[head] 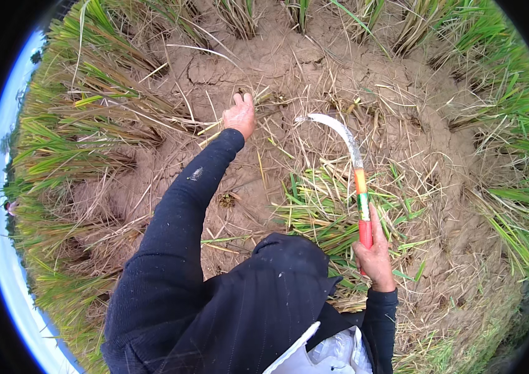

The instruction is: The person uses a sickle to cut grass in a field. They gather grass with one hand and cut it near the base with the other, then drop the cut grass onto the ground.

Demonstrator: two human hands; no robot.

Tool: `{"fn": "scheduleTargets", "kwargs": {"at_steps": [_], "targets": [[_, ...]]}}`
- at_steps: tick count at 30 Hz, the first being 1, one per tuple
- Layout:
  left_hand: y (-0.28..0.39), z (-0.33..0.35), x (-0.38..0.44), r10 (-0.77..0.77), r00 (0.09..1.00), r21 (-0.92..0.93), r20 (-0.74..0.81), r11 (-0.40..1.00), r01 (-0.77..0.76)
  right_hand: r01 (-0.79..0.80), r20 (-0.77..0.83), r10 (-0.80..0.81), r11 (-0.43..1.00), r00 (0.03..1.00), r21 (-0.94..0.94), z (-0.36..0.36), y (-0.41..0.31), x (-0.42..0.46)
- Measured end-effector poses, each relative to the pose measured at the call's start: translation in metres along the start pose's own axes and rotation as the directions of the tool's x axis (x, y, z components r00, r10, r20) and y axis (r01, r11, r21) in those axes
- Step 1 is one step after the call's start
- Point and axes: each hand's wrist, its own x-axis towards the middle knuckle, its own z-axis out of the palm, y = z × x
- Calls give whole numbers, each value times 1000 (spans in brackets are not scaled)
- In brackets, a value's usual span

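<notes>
My right hand is closed around the red handle of a sickle, whose handle also has orange and green bands. Its curved metal blade points up and to the left, over straw litter on the soil. My left hand reaches out over the bare soil, fingers bent, by a few cut straw stalks; whether it grips any of them cannot be told. Between my hands and nearer my body, a pile of cut green and yellow rice stalks lies on the ground, partly under the sickle's handle.
Standing clumps of rice-like plants line the left side, more clumps stand at the top, and green plants stand on the right. A cut stubble tuft sits in cracked soil. A white plastic bag is at my body.
</notes>
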Motion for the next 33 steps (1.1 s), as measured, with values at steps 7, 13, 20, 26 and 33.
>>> {"fn": "scheduleTargets", "kwargs": {"at_steps": [7, 13, 20, 26, 33], "targets": [[-21, -13, 20, 55, 997, 82, -55, 995, -50, -78, 101, 74, 996, 992, 32, 5, -9, 53], [-43, 6, 61, -35, 984, -165, 173, 984, 64, -40, 168, 32, 998, 985, 45, 40, -2, 126], [-59, 32, 47, 55, 998, -398, -7, 916, -53, -73, 301, 65, 997, 951, 15, 84, -6, 184], [-46, 40, 55, 16, 991, -430, -134, 900, -72, 236, 295, -118, 885, 948, -402, 135, -3, 227], [-62, 24, 42, -134, 989, -548, -56, 832, 82, -30, 363, 109, 976, 926, -216, 48, 23, 69]]}}
